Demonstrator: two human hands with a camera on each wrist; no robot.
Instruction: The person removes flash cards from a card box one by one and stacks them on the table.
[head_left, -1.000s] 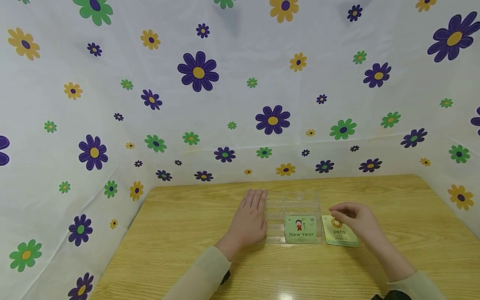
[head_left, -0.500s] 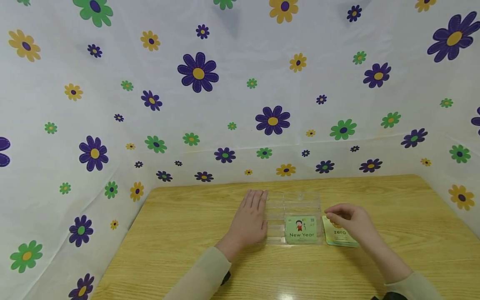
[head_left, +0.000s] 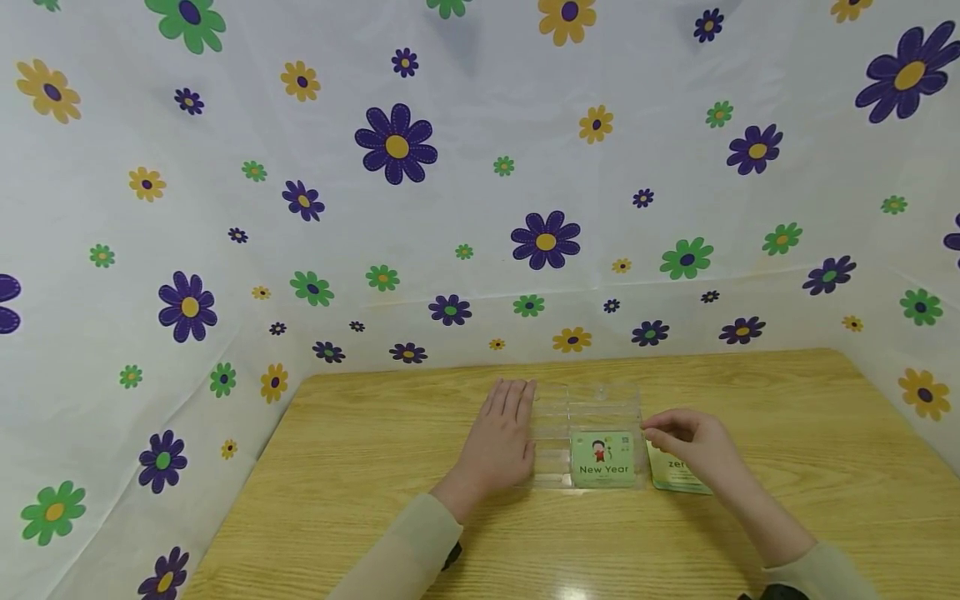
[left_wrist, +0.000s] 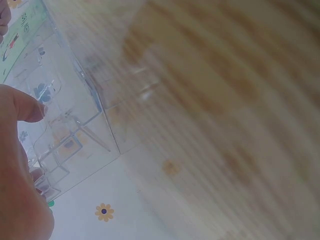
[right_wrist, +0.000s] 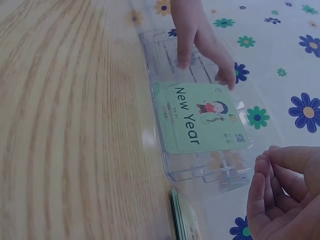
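A clear plastic box with compartments (head_left: 552,479) stands on the wooden table. Green cards reading "New Year" (head_left: 603,460) lie in its right front part. My left hand (head_left: 498,442) rests over the box's left side, fingers straight and thumb by the near part (left_wrist: 32,111). Beside the box's right edge hovers my right hand (head_left: 701,442). In the right wrist view its fingers (right_wrist: 285,172) are curled and the thumb meets the index finger, with nothing visible between them. Under that hand lies a card stack marked "zero" (head_left: 675,479), partly hidden; its layered edge (right_wrist: 179,217) shows from the right wrist.
The wooden table (head_left: 375,442) extends around the box on both sides and in front. A white cloth with printed flowers (head_left: 465,200) hangs behind the table and along both sides.
My right hand has shifted left, from above the "zero" cards toward the box's right edge, and now covers more of the stack's upper part. My left hand stays still.
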